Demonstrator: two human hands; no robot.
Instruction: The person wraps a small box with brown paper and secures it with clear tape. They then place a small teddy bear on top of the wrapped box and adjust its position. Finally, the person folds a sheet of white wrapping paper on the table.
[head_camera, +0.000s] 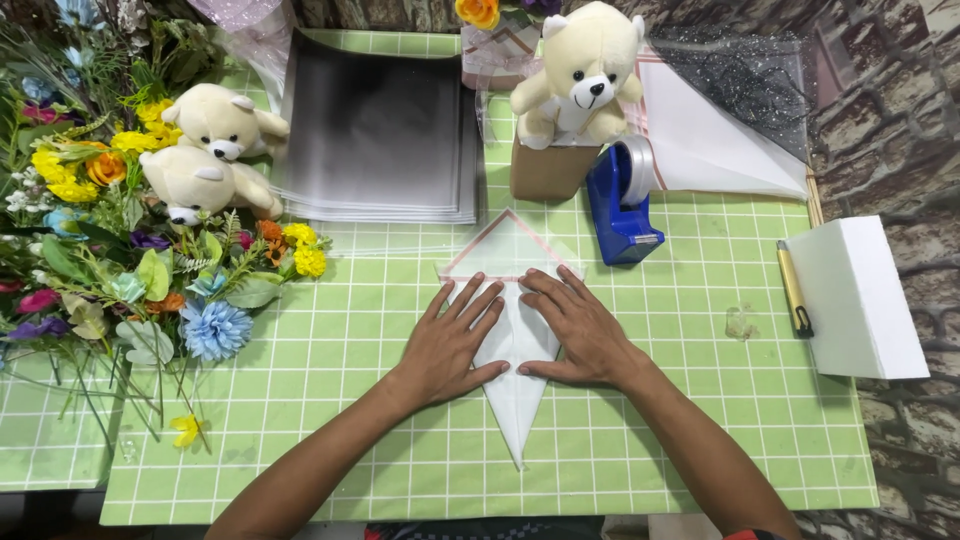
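A translucent white sheet folded into a cone shape (515, 395) lies on the green gridded mat (330, 350), its point toward me and its pink-edged wide end (507, 243) away. My left hand (452, 338) lies flat on the cone's left flap, fingers spread. My right hand (580, 328) presses flat on the right flap. The two hands almost meet over the middle fold. Neither hand grips anything.
Artificial flowers (110, 250) and two cream teddy bears (205, 150) crowd the left. A stack of dark sheets (375, 130) lies behind. A third bear (580, 70) sits on a brown box, beside a blue tape dispenser (622, 205). A white foam block (860, 295) and cutter (795, 290) lie right.
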